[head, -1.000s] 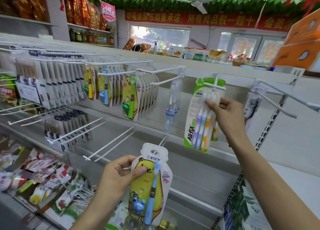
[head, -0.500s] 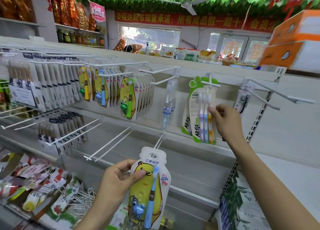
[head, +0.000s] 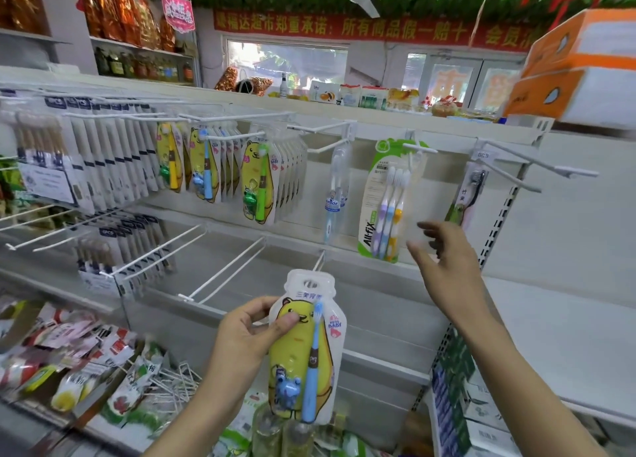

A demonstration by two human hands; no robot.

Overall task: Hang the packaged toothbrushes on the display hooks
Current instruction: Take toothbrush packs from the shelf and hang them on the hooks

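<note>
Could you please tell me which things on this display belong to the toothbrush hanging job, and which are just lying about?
Part of the job:
- yellow bear toothbrush pack in the left hand
- green three-brush pack, hung
- right hand, empty
- bare hooks

Just lying about:
- snack packets
- orange boxes
- loose wire hooks
</note>
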